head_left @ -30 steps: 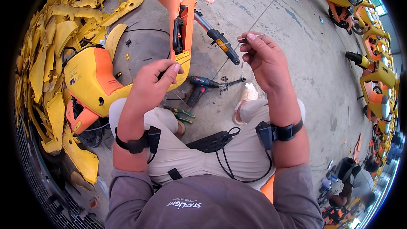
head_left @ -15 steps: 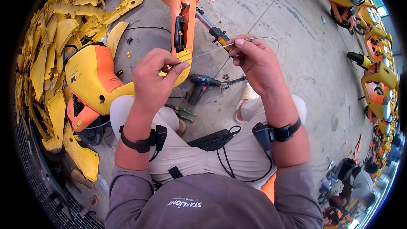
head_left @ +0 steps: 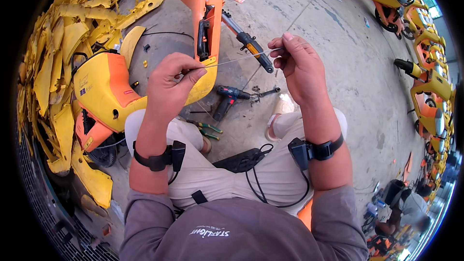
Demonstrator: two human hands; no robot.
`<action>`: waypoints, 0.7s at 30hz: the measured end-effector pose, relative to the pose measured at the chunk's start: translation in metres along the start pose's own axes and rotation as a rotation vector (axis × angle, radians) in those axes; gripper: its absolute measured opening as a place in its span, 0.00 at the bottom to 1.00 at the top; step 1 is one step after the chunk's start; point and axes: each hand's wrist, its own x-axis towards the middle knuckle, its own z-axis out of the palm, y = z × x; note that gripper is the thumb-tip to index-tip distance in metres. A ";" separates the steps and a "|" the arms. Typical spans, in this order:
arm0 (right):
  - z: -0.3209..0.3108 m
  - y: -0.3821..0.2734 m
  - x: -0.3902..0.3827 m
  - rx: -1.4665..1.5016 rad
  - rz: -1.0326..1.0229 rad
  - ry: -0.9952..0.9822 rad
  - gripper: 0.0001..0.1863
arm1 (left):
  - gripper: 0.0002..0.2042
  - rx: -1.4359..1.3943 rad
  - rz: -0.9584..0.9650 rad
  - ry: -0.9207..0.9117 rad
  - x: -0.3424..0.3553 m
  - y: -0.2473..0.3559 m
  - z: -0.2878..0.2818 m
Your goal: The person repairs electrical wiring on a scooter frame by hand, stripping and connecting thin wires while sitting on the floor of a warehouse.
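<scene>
A thin grey wire (head_left: 237, 60) stretches almost straight between my two hands, rising slightly to the right. My left hand (head_left: 170, 81) pinches it between thumb and forefinger, in front of the yellow-and-orange scooter body (head_left: 111, 84). On the other side, my right hand (head_left: 300, 67) has thumb and fingers closed on the wire's right part. The wire's far end is hard to make out. Below the wire, a cordless drill (head_left: 227, 100) lies on the floor by my left foot, with green-handled pliers (head_left: 209, 128) nearer to me.
A heap of broken yellow panels (head_left: 63, 67) fills the left side. A fork tube (head_left: 251, 46) extends from the orange frame (head_left: 215, 24). A small metal linkage (head_left: 265, 93) lies right of the drill. Scooters (head_left: 430, 87) line the right, where another person (head_left: 408, 208) crouches among parts.
My right hand has shifted slightly right and up, and my left a little left. The wire's curved end that looped past my right hand no longer shows there.
</scene>
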 end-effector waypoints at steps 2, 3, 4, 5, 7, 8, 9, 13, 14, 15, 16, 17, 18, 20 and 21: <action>0.004 0.001 0.000 -0.028 -0.005 0.008 0.12 | 0.06 0.075 0.131 0.090 0.000 0.002 0.005; 0.008 0.001 0.000 -0.022 -0.005 0.008 0.13 | 0.06 0.076 0.132 0.091 0.000 0.001 0.006; 0.010 0.002 0.000 -0.016 -0.005 0.008 0.13 | 0.06 0.101 0.155 0.107 -0.002 -0.001 0.007; 0.010 0.002 0.000 -0.017 -0.005 0.007 0.13 | 0.07 0.125 0.177 0.122 -0.003 -0.002 0.008; 0.010 0.005 0.000 -0.018 0.006 -0.044 0.12 | 0.06 0.180 0.203 0.138 -0.003 0.002 0.011; 0.009 0.006 0.000 -0.018 0.007 -0.045 0.12 | 0.06 0.235 0.227 0.152 -0.003 0.005 0.011; 0.008 0.007 0.000 -0.026 0.018 -0.061 0.12 | 0.06 0.235 0.226 0.153 -0.004 0.008 0.009; 0.009 0.006 -0.001 -0.024 0.004 -0.037 0.12 | 0.04 0.181 0.008 -0.041 -0.005 0.005 -0.002; 0.009 0.005 -0.001 -0.024 0.002 -0.038 0.12 | 0.04 0.178 -0.024 -0.120 -0.005 0.003 -0.005; 0.009 0.003 0.000 -0.032 -0.013 -0.018 0.11 | 0.04 0.178 -0.022 -0.119 -0.005 0.004 -0.006; 0.009 0.002 0.000 -0.039 -0.028 0.001 0.10 | 0.04 0.152 -0.084 -0.143 -0.005 0.005 -0.007; 0.008 0.002 0.000 -0.040 -0.030 0.001 0.10 | 0.05 0.124 -0.147 -0.167 -0.005 0.006 -0.007; 0.008 0.002 0.000 -0.040 -0.027 -0.012 0.10 | 0.05 0.124 -0.146 -0.167 -0.006 0.006 -0.005; 0.008 0.004 0.001 -0.040 -0.024 -0.025 0.10 | 0.05 0.142 -0.080 -0.001 -0.007 0.006 0.005; 0.010 0.007 0.000 -0.051 -0.009 -0.036 0.11 | 0.05 0.143 -0.081 -0.001 -0.007 0.007 0.008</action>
